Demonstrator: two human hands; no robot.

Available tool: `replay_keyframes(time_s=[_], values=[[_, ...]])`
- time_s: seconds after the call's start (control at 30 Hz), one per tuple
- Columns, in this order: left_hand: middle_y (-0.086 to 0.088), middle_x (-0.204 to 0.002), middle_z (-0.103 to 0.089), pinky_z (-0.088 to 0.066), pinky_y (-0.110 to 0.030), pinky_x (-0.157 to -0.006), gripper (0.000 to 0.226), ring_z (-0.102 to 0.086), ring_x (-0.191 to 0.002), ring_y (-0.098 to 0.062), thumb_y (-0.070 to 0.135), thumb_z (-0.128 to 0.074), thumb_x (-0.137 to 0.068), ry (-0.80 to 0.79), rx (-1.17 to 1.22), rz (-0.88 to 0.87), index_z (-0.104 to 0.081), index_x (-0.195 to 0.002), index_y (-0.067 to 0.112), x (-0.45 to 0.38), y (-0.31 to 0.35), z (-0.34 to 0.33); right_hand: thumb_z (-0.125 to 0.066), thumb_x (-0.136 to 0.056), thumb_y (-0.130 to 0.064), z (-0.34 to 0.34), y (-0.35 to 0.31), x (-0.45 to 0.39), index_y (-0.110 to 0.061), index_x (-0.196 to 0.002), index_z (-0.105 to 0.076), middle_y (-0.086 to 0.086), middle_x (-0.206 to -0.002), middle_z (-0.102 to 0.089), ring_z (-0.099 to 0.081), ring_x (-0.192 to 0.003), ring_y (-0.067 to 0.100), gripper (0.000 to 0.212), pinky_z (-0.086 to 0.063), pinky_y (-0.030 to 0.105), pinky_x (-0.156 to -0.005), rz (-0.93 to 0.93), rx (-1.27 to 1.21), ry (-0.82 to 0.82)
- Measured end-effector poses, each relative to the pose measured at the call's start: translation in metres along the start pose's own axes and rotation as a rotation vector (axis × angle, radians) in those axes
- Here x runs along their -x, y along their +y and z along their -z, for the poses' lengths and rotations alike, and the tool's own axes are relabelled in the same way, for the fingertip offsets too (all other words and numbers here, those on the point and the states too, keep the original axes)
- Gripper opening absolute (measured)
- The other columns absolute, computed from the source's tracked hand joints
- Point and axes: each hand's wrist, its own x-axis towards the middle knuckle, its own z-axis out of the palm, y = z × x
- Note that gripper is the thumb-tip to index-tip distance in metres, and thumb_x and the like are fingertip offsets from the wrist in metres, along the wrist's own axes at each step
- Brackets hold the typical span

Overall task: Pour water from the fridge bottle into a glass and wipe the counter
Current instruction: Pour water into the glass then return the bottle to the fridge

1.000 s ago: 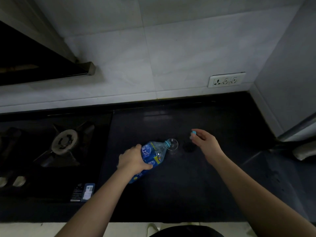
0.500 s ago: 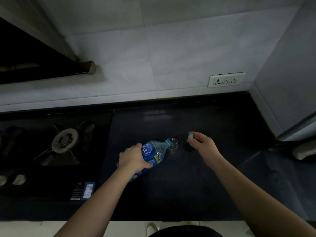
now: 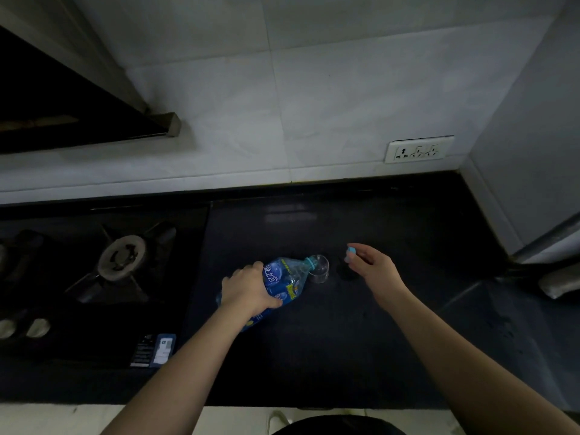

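My left hand grips a clear plastic water bottle with a blue label, tilted so its open neck rests over the rim of a small clear glass standing on the dark counter. Just right of the glass, my right hand pinches the light blue bottle cap between its fingertips, held above the counter. Whether water is flowing is too dim to tell.
A gas hob with a burner and two knobs fills the counter's left part. A range hood overhangs it. A white wall socket sits at the back right. A grey object lies at the far right edge.
The bottle stays tipped at the glass. My right hand with the cap drifted slightly left toward the glass, then held near it.
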Motion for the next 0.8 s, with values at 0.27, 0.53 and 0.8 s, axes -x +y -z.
replay_keyframes(time_s=[0.27, 0.53, 0.8], values=[[0.005, -0.123, -0.058, -0.043, -0.042, -0.093, 0.080, -0.054, -0.114, -0.019, 0.063, -0.079, -0.060, -0.009, -0.001, 0.001, -0.047, -0.124, 0.026, 0.0021, -0.0009, -0.0005, -0.065, -0.092, -0.031, -0.0010, -0.0016, 0.0008, -0.032, -0.121, -0.062, -0.008, -0.107, -0.069, -0.065, -0.102, 0.008, 0.029, -0.051, 0.037, -0.098, 0.009, 0.004, -0.004], [0.004, -0.122, -0.057, -0.043, -0.042, -0.094, 0.078, -0.053, -0.115, -0.020, 0.061, -0.080, -0.062, -0.015, -0.040, -0.003, -0.047, -0.123, 0.025, 0.0063, -0.0016, 0.0038, -0.065, -0.092, -0.030, -0.0046, -0.0029, 0.0005, -0.031, -0.118, -0.063, -0.006, -0.106, -0.070, -0.066, -0.102, 0.009, 0.027, -0.051, 0.038, -0.098, 0.017, -0.020, -0.014], [0.003, -0.123, -0.058, -0.042, -0.041, -0.094, 0.077, -0.053, -0.115, -0.022, 0.061, -0.079, -0.062, 0.001, -0.067, 0.000, -0.047, -0.121, 0.024, 0.0065, -0.0026, 0.0038, -0.064, -0.092, -0.031, -0.0077, -0.0100, 0.0036, -0.027, -0.119, -0.064, -0.007, -0.103, -0.071, -0.067, -0.099, 0.007, 0.027, -0.051, 0.035, -0.097, 0.035, -0.046, -0.014]])
